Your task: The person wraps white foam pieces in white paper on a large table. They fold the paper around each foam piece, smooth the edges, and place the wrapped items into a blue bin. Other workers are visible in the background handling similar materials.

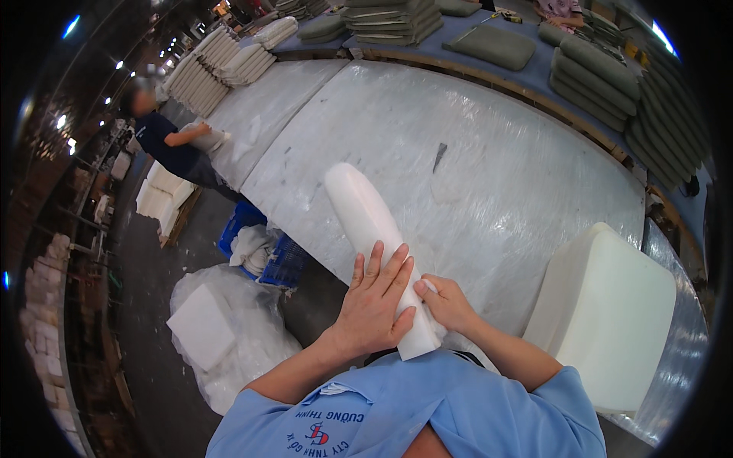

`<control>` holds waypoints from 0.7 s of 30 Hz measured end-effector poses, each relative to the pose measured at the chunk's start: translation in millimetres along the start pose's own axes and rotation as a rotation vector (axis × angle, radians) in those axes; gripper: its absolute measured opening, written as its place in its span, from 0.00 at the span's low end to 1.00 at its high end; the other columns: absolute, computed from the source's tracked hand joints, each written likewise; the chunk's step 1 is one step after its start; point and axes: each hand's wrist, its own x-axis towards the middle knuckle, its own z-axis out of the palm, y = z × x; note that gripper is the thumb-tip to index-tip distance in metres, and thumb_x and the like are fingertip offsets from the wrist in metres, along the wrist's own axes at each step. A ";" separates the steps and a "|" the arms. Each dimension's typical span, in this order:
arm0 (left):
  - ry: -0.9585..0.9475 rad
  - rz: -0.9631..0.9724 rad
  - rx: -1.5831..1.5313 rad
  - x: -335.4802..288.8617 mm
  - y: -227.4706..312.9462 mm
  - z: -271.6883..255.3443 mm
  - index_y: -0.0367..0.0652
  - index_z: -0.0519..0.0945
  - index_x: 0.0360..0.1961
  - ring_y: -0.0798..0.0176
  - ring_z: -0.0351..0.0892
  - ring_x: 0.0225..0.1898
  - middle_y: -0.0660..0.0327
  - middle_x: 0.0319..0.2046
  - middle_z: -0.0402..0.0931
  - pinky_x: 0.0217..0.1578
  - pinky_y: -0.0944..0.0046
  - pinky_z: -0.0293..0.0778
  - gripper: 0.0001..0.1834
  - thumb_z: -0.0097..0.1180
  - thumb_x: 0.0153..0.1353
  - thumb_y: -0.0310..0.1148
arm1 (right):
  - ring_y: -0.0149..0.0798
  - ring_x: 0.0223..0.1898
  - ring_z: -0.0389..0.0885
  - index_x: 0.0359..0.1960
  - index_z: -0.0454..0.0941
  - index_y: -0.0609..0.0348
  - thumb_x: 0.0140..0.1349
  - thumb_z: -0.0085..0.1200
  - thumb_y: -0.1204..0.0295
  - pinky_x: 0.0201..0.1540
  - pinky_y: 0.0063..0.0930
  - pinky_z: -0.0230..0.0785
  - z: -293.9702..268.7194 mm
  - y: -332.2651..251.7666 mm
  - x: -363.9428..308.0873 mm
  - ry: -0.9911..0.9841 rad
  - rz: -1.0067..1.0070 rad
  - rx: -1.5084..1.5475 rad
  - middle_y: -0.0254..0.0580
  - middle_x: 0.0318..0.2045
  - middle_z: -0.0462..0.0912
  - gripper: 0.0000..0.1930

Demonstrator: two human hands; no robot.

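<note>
A long white foam cushion piece [363, 210] with a rounded far end lies aslant in front of me, its near end close to my shirt. My left hand [374, 305] rests flat on its top, fingers spread. On its right side my right hand [447, 303] is closed, thumb bent, at the edge of the piece, where thin white covering material bunches. The fingertips under that edge are hidden. Beneath them is the film-covered worktable [496, 153].
A thick white foam cushion [611, 313] stands at right. On the left are a blue crate [282, 259] with white material and a plastic bag [259, 313] topped by a foam block [202, 327]. Grey-green cushions [592, 84] are stacked beyond; a co-worker [172, 141] stands at far left.
</note>
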 end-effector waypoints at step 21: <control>-0.030 0.019 -0.039 1.3 -3.5 4.4 0.24 0.56 0.76 0.30 0.39 0.81 0.36 0.79 0.46 0.77 0.34 0.37 0.48 0.54 0.62 0.45 | 0.28 0.36 0.78 0.36 0.80 0.61 0.79 0.50 0.54 0.42 0.32 0.73 -5.8 5.1 28.0 -0.128 -0.045 0.116 0.34 0.32 0.83 0.21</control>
